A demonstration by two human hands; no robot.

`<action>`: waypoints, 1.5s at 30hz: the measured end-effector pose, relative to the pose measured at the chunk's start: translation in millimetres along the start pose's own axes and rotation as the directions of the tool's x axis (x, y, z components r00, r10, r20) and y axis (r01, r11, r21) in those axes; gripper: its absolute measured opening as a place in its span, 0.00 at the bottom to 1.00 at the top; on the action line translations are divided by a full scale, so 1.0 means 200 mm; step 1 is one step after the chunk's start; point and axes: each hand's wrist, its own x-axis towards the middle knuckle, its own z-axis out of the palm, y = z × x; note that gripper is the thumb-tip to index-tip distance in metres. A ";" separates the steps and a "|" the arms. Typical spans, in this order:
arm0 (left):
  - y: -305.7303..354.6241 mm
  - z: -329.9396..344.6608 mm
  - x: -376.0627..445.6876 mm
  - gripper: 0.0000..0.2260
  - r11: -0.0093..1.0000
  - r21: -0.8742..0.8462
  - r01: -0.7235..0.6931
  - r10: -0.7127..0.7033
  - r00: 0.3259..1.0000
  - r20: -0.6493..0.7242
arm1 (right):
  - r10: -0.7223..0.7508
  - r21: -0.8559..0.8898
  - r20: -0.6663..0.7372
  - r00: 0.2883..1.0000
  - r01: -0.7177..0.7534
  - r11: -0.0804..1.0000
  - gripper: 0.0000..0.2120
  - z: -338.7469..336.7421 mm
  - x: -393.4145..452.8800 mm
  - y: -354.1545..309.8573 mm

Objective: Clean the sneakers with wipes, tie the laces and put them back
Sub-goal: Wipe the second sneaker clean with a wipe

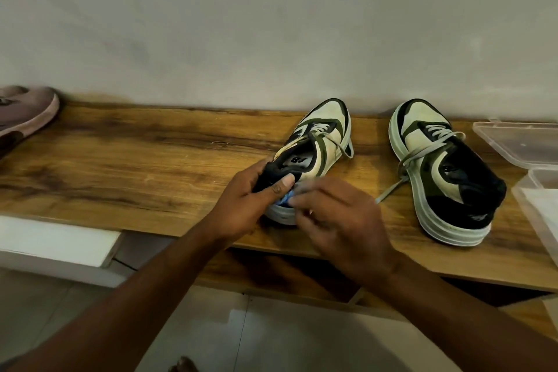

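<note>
Two cream, olive and black sneakers stand on a wooden shelf (145, 160). My left hand (250, 199) grips the black heel collar of the left sneaker (317, 142), thumb over the rim. My right hand (338, 220) is blurred against that sneaker's heel, fingers curled round a wipe (287, 199) of which a blue-white bit shows at the sole. The right sneaker (437, 172) stands apart to the right, toe toward the wall, its laces loose and trailing on the wood.
A clear plastic box (540, 199) holding white wipes sits at the right edge, its lid (516, 142) lying behind it. A pinkish shoe (24, 112) rests at the far left. The wall runs close behind the shelf. Pale floor tiles lie below.
</note>
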 end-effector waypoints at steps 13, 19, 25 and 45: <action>0.00 0.01 0.01 0.17 0.997 -0.081 -0.008 0.008 1.000 -0.002 | -0.091 -0.083 0.168 0.982 0.106 0.991 0.07 0.07 -0.08 0.01; -0.02 0.02 0.01 0.17 0.998 -0.066 -0.008 0.007 1.000 -0.029 | 0.033 -0.094 -0.035 0.999 -0.036 0.995 0.04 0.01 0.02 0.05; -0.02 0.02 0.01 0.17 0.999 -0.053 0.001 -0.003 0.999 -0.035 | -0.030 -0.102 0.104 0.994 0.041 0.994 0.04 0.05 -0.02 0.03; -0.02 0.04 0.01 0.21 1.000 0.031 0.002 0.000 0.998 -0.067 | 0.255 -0.018 -0.089 0.963 -0.258 0.966 0.08 -0.02 0.01 0.11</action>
